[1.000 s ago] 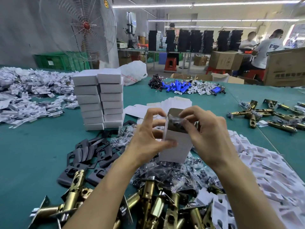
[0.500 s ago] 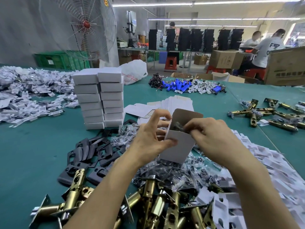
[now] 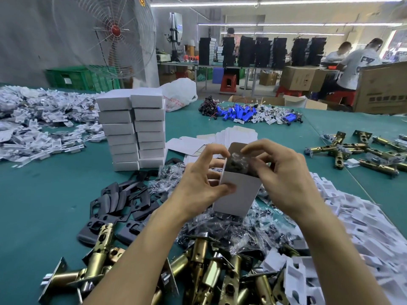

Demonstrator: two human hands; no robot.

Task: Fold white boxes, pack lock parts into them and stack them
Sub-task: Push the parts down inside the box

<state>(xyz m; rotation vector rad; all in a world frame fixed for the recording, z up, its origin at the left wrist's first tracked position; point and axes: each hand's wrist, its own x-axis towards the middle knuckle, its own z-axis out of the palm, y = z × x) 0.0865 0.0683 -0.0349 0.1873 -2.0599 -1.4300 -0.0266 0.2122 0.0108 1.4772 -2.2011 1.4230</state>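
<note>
**Box** [image 3: 237, 194]: white, one. I hold it above the table [image 3: 44, 205] in my left hand [image 3: 198, 183], thumb pressed across the near face and fingers curled round the far side. Its long axis is roughly upright, with the top leaning away from me. The mouth is open at the top and the flap [image 3: 236, 147] stands up behind it.

**Bag** [image 3: 239, 165]: clear, with a dark lock part inside. It sits in the mouth, partly above the rim. My right hand [image 3: 286, 175] arches over it from the right, thumb and forefinger curled and pinching it.

**Relation that counts:** the bag lies in line with the box's long axis, so the way in is straight down the box. My right hand is nearer the bag; my left only steadies the box.

**Stack** [image 3: 132, 128]: closed boxes in two columns, well off to the left and farther back.

**Not made out:**
- how deep the bag has gone
- what else lies in the box
- my left fingertips behind the box
- any side flaps under my right fingers
</note>
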